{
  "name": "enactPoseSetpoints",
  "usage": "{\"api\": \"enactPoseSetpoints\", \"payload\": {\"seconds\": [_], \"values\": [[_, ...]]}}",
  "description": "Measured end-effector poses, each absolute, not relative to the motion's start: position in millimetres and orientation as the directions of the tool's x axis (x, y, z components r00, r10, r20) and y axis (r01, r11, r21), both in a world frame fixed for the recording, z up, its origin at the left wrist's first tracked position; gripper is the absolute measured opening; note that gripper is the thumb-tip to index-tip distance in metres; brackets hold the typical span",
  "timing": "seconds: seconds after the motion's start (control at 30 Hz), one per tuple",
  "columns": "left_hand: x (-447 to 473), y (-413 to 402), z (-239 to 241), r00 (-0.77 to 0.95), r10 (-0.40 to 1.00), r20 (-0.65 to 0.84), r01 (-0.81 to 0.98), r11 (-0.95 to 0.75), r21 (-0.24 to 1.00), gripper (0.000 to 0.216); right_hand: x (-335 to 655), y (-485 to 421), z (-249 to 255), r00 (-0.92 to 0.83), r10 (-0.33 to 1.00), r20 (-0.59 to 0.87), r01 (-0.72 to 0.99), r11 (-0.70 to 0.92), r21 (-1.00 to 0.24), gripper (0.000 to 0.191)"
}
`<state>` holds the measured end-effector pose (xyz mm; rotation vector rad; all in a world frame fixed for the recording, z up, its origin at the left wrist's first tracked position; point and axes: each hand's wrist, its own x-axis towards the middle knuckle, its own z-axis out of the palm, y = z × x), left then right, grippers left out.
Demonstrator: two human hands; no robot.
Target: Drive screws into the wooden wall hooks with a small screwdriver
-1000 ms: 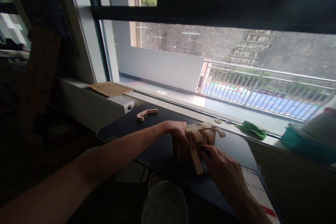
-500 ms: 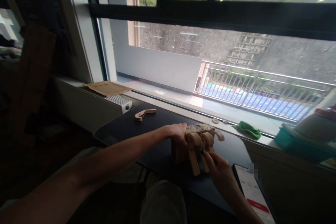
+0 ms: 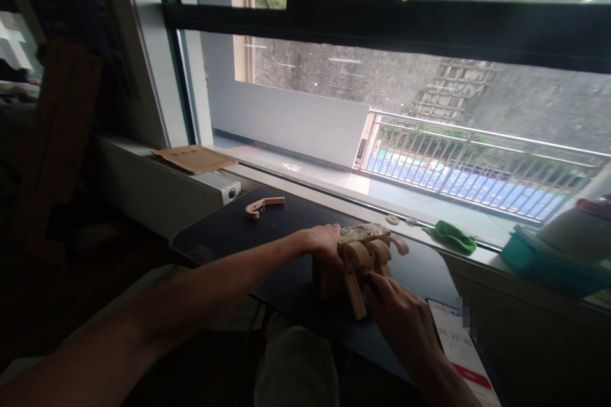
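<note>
A wooden assembly with several curved wooden legs rests on the dark table. Its upper side has a pale, shiny, mottled cover. My left hand grips the assembly's near left end, fingers partly hidden behind it. In my right hand is a thin dark screwdriver, closed in the fingers. The shaft points up and left, its tip at the nearest leg's upper part; whether it sits in a screw is too small to tell. Farther back lies a loose curved wooden piece with small pegs or screws.
A phone with a timer lies right of my right hand. Along the windowsill are a green cloth, a teal container and small round items. A brown envelope lies on the ledge at left, beside a white radiator.
My right hand has shifted slightly, and the screwdriver's shaft now shows against the nearest leg instead of by the leg behind it. My left hand keeps its grip.
</note>
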<state>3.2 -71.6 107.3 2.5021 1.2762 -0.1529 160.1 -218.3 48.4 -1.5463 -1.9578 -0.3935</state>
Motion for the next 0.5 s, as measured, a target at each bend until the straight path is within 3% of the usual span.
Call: {"api": "enactPoseSetpoints", "payload": {"seconds": [0.1,0.2,0.33,0.5], "values": [[3,-72,108,0.598,0.765,-0.239,0.800,-0.549,0.242,0.087,159,-216,45,0.153,0.856,0.493,0.819,0.170,-0.548,0.032],[2,-71,108,0.603,0.761,-0.240,0.795,-0.549,0.257,0.089,159,-215,47,0.204,0.907,0.367,0.697,0.129,-0.705,0.038],[-2,-68,109,0.595,0.758,-0.266,0.799,-0.521,0.301,0.088,166,-220,52,0.125,0.929,0.348,0.833,0.092,-0.545,0.032],[-6,-60,107,0.605,0.743,-0.287,0.790,-0.513,0.336,0.088,178,-227,55,-0.064,0.863,0.500,0.956,0.197,-0.216,0.029]]}}
